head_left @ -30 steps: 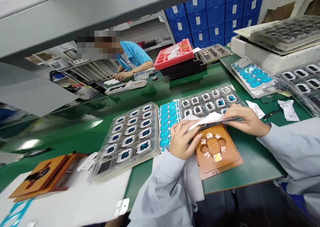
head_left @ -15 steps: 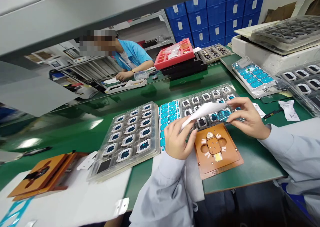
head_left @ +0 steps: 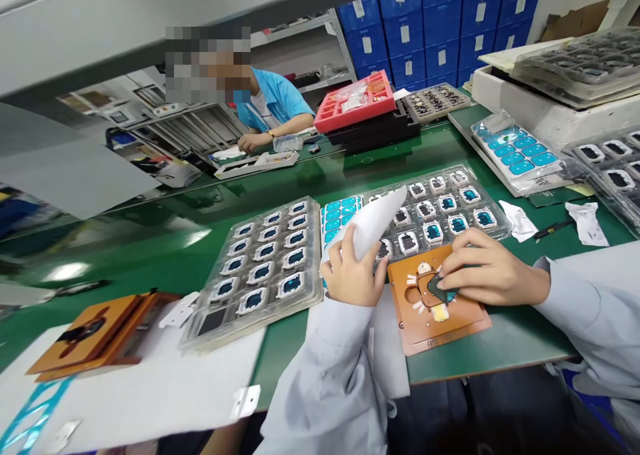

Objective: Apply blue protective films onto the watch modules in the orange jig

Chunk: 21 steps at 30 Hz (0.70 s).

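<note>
A green worktop (head_left: 465, 368) runs across the whole view, with a co-worker in a blue shirt (head_left: 273, 98) busy at its far side and stacks of blue bins (head_left: 440, 35) behind. Nearest the person lie two clear blister trays of small framed parts: one tray at the left (head_left: 260, 261), one further right (head_left: 440, 208), with a sheet of blue film pieces (head_left: 337, 215) between them. A red tray (head_left: 357, 105) sits on black ones beyond.

In front of the person, an orange fixture plate (head_left: 440, 318) rests flat on the worktop near its edge. The right hand (head_left: 487, 275) hovers low over it, its grip pinching a small dark film piece (head_left: 440, 288) with a blue tinge and pressing it toward the raised seat at the plate's centre. The left hand (head_left: 353, 275) is closed on a white backing sheet (head_left: 373, 225), which curls upward above the blue film sheet.

The film piece looks very light, thin and floppy, probably tacky on one face, so it should crease or pick up fingerprints easily; holding it by a corner or edge with the fingertips seems wisest. The backing sheet is plain limp paper, easy to hold anywhere. The plate appears stiff and steady.
</note>
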Each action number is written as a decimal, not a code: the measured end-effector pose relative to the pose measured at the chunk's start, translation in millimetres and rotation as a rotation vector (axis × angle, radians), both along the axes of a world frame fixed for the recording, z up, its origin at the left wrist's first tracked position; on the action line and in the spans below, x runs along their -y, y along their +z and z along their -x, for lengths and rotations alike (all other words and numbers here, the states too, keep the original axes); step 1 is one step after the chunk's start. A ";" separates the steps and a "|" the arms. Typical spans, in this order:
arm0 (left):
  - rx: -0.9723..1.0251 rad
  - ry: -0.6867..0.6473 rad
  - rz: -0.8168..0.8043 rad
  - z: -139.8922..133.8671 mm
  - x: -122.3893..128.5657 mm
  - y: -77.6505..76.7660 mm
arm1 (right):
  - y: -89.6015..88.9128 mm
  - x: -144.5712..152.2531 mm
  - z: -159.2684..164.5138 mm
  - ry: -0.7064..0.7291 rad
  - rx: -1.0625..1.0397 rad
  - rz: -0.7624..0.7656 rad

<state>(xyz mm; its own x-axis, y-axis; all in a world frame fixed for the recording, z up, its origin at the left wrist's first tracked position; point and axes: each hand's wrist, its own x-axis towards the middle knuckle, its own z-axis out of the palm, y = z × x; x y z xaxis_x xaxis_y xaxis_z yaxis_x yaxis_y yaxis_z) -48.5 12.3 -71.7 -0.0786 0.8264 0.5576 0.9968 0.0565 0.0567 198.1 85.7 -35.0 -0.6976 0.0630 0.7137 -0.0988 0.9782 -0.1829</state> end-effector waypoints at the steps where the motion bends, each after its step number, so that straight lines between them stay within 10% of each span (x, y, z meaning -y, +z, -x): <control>1: -0.001 -0.010 0.015 0.8 -0.7 0.8 | 0.4 2.1 0.8 0.004 0.028 -0.006; 9: 0.243 -0.431 0.260 5.0 -17.1 10.7 | -0.1 6.4 1.8 0.000 0.206 -0.026; 21: 0.362 -0.486 0.452 0.5 -25.3 4.9 | -3.2 10.5 3.9 -0.128 0.073 0.048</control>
<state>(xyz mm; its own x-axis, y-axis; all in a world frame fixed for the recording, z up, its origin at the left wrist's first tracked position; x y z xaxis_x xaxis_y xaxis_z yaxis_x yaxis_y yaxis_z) -49.0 37.6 -66.8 0.2395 0.9569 0.1644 0.8390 -0.2892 0.4610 194.1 75.2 -38.1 -0.7315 0.1879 0.6555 0.0417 0.9718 -0.2321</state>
